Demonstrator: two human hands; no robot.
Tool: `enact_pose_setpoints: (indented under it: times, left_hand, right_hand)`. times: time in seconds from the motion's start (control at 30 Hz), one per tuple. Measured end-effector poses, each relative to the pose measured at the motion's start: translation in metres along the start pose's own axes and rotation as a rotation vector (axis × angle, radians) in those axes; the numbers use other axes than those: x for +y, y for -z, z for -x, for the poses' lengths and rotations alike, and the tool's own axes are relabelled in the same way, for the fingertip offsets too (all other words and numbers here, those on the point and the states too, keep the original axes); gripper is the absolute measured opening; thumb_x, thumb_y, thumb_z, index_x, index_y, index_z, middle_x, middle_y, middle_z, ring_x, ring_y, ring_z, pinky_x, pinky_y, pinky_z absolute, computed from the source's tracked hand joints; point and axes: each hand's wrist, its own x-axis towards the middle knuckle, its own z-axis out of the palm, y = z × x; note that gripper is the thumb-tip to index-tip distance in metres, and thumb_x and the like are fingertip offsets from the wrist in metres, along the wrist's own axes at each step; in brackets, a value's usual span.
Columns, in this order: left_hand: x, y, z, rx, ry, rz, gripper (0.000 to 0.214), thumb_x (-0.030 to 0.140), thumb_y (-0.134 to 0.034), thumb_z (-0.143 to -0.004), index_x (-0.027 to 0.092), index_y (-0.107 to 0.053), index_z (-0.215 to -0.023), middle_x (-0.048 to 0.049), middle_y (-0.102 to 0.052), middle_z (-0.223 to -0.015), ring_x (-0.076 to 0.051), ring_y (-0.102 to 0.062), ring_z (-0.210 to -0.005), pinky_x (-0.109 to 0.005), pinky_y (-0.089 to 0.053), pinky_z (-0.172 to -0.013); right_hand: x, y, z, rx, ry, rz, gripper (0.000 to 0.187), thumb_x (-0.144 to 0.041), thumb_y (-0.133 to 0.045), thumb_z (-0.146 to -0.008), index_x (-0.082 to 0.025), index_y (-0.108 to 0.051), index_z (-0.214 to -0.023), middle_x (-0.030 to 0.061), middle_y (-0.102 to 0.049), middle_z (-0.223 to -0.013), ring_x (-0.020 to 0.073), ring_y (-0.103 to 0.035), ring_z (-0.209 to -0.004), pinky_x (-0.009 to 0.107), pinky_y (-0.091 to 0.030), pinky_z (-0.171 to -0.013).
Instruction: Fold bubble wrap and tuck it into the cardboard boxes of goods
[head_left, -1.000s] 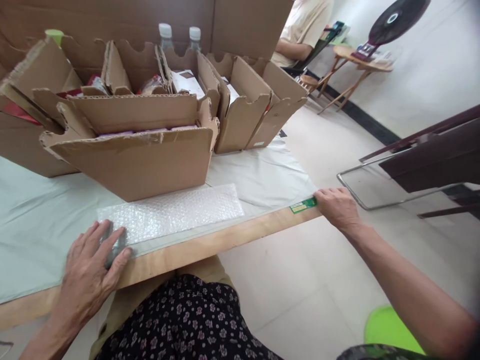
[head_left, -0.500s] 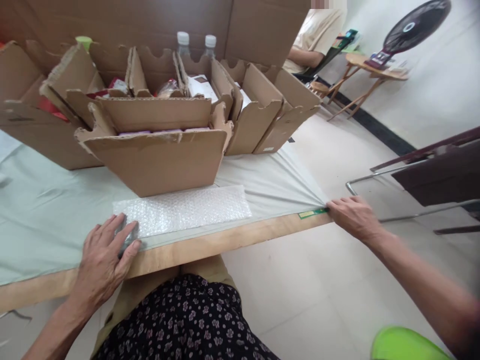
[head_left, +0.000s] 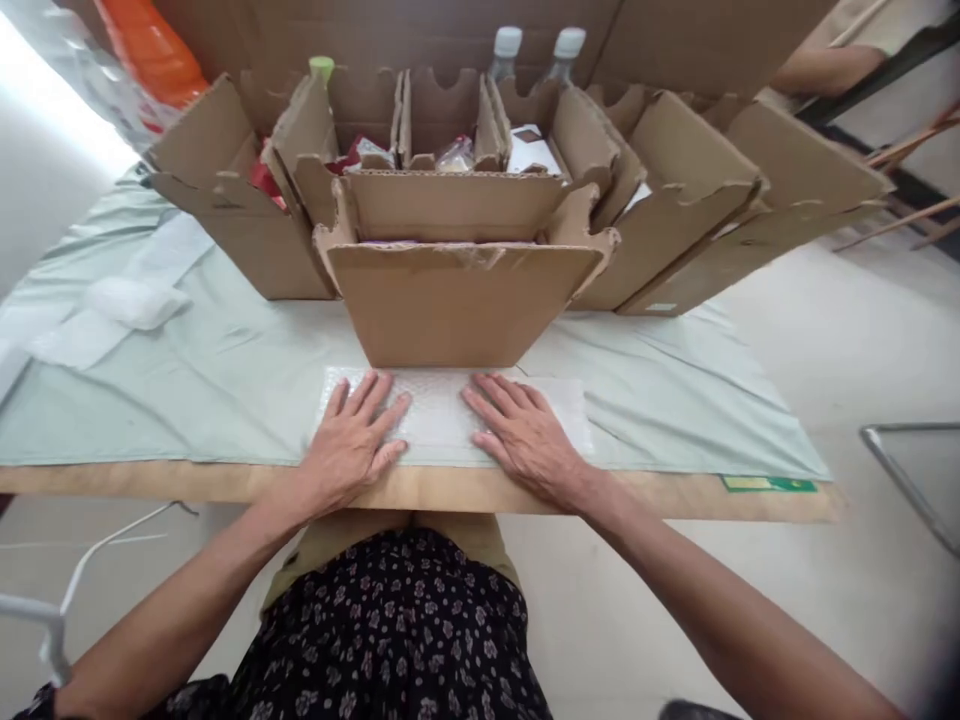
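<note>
A strip of clear bubble wrap [head_left: 439, 415] lies flat along the near edge of the cloth-covered table. My left hand [head_left: 349, 440] rests on its left part, palm down with fingers spread. On the right part lies my right hand [head_left: 525, 435], also flat with fingers apart. Neither hand grips anything. Just beyond the wrap stands a cardboard box [head_left: 457, 305] with an open top; a little purple shows inside it. Pale green cloth [head_left: 660, 390] covers the table up to its bare wooden edge [head_left: 480, 490].
Behind stand several open cardboard bins [head_left: 690, 160] holding packets. Two white-capped bottles [head_left: 508, 45] and an orange bottle [head_left: 154, 50] rise at the back. Crumpled white wrapping [head_left: 127, 300] lies at left. A green-yellow strip [head_left: 769, 484] sits at the right edge. Another person's arm [head_left: 829, 70] shows at upper right.
My right hand has let go of the cloth's right corner and moved left onto the bubble wrap. My left hand now lies further onto it. The view has turned left.
</note>
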Motion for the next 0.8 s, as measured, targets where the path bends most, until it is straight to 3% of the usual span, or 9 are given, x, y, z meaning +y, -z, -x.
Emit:
enact_pose_setpoints:
  times: [0.13,0.2,0.33,0.43,0.5,0.6,0.67,0.8]
  left_hand:
    - [-0.005,0.004,0.033,-0.054,-0.053,0.006,0.058,0.047,-0.047,-0.106,0.027,-0.043,-0.160,-0.0099,-0.033,-0.174,-0.032,-0.023,-0.163,-0.057,-0.020,-0.132]
    - [-0.019,0.011,0.057,0.010,-0.007,0.034,0.055,0.042,-0.047,-0.106,0.024,-0.045,-0.159,-0.0115,-0.037,-0.172,-0.031,-0.027,-0.162,-0.055,-0.024,-0.131]
    - [-0.073,0.029,0.114,0.291,0.377,-0.002,0.046,0.022,-0.046,-0.102,0.020,-0.061,-0.145,-0.0148,-0.063,-0.148,-0.029,-0.052,-0.145,-0.051,-0.042,-0.123]
    - [-0.122,0.042,0.154,0.343,0.574,-0.092,0.046,0.016,-0.045,-0.094,0.020,-0.069,-0.134,-0.0150,-0.070,-0.135,-0.031,-0.060,-0.137,-0.054,-0.046,-0.119]
    - [-0.148,0.051,0.171,0.326,0.649,-0.157,0.043,0.018,-0.046,-0.093,0.020,-0.072,-0.127,-0.0143,-0.072,-0.132,-0.033,-0.061,-0.136,-0.055,-0.047,-0.118]
    - [-0.175,0.063,0.180,0.237,0.710,-0.213,0.038,0.024,-0.044,-0.095,0.019,-0.074,-0.119,-0.0148,-0.074,-0.130,-0.034,-0.064,-0.131,-0.052,-0.051,-0.113]
    - [-0.187,0.071,0.182,0.133,0.710,-0.237,0.039,0.026,-0.042,-0.097,0.018,-0.075,-0.115,-0.0154,-0.074,-0.131,-0.034,-0.069,-0.123,-0.049,-0.055,-0.104]
    - [-0.203,0.084,0.184,0.015,0.657,-0.260,0.038,0.031,-0.039,-0.099,0.019,-0.075,-0.102,-0.0131,-0.076,-0.125,-0.030,-0.074,-0.101,-0.042,-0.058,-0.085]
  right_hand:
    - [0.005,-0.019,0.027,0.095,0.042,-0.020,0.057,-0.042,-0.042,-0.108,-0.026,-0.039,-0.162,0.0105,-0.044,-0.167,0.0305,-0.045,-0.151,0.052,-0.038,-0.121]
    - [0.012,-0.020,0.044,0.185,0.048,-0.042,0.064,-0.041,-0.043,-0.107,-0.030,-0.026,-0.168,0.0109,-0.046,-0.165,0.0333,-0.050,-0.147,0.054,-0.044,-0.115]
    - [0.014,-0.011,0.055,0.323,-0.002,-0.095,0.076,-0.038,-0.052,-0.102,-0.042,-0.018,-0.170,0.0105,-0.058,-0.154,0.0389,-0.063,-0.131,0.057,-0.052,-0.096]
    - [0.007,-0.004,0.043,0.337,0.069,-0.068,0.074,-0.036,-0.053,-0.102,-0.042,-0.022,-0.168,0.0116,-0.068,-0.141,0.0373,-0.070,-0.115,0.055,-0.052,-0.089]
    - [0.004,-0.004,0.033,0.329,0.147,-0.041,0.062,-0.036,-0.050,-0.104,-0.034,-0.035,-0.165,0.0133,-0.071,-0.134,0.0352,-0.071,-0.110,0.052,-0.052,-0.087]
    - [0.003,-0.005,0.021,0.314,0.191,-0.012,0.039,-0.038,-0.045,-0.107,-0.023,-0.058,-0.141,0.0140,-0.072,-0.129,0.0325,-0.070,-0.111,0.047,-0.050,-0.088]
    - [0.004,-0.005,0.018,0.301,0.189,-0.008,0.033,-0.039,-0.044,-0.107,-0.023,-0.062,-0.130,0.0132,-0.072,-0.130,0.0313,-0.070,-0.113,0.046,-0.050,-0.089]
    - [0.007,-0.004,0.020,0.272,0.224,-0.010,0.038,-0.043,-0.044,-0.106,-0.024,-0.060,-0.134,0.0129,-0.071,-0.135,0.0319,-0.069,-0.117,0.046,-0.052,-0.087]
